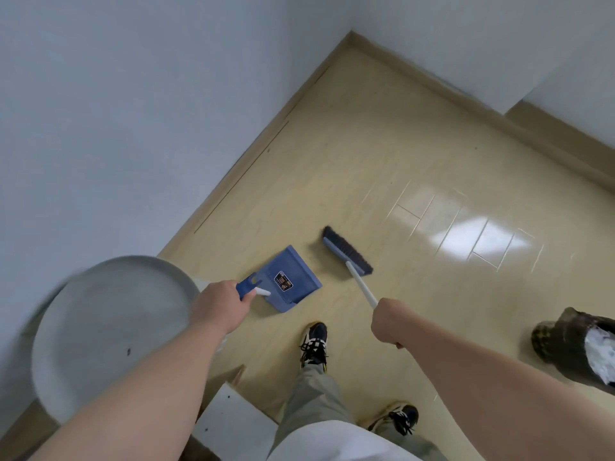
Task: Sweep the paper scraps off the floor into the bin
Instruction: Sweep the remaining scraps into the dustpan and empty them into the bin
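My left hand (221,306) grips the handle of a blue dustpan (291,277), which hangs just above the beige floor, its tray facing me and showing a label. My right hand (391,322) is closed round the white pole of a broom whose blue head with dark bristles (347,251) sits on the floor just right of the dustpan. A grey round bin lid (109,331) is at the lower left, under my left forearm. No paper scraps show on the floor.
White walls meet in a corner at the top, with a beige skirting board (432,79) along them. A dark pot-like object (579,347) stands at the right edge. A white box (233,424) sits by my legs, and my shoes (314,344) are on the floor.
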